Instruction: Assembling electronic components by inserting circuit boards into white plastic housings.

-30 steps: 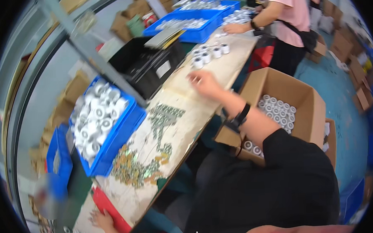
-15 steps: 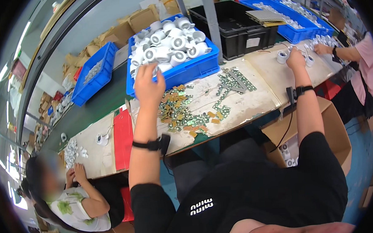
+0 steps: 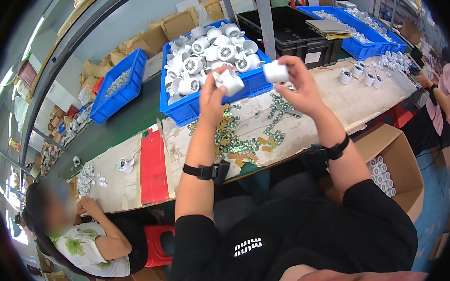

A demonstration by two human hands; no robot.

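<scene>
Both hands have come up from the counter since half a second ago. Left hand [image 3: 213, 98] closed round a white round plastic housing [image 3: 229, 80]; right hand [image 3: 296, 83] pinching a white plastic cap [image 3: 276, 71], both above the blue plastic bin [image 3: 210, 98] of like housings. I judge squaring cap to housing best before pressing. Small metal clips [image 3: 240, 145] litter the counter [image 3: 345, 101].

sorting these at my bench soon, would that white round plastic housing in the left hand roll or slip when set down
Probably light and stiff: the left hand holds the white round plastic housing by the fingertips alone. Its rounded body looks apt to roll on its side; similar white housings stand steady on end on the worktable. The smooth-looking surface may be slightly slippery.
</scene>
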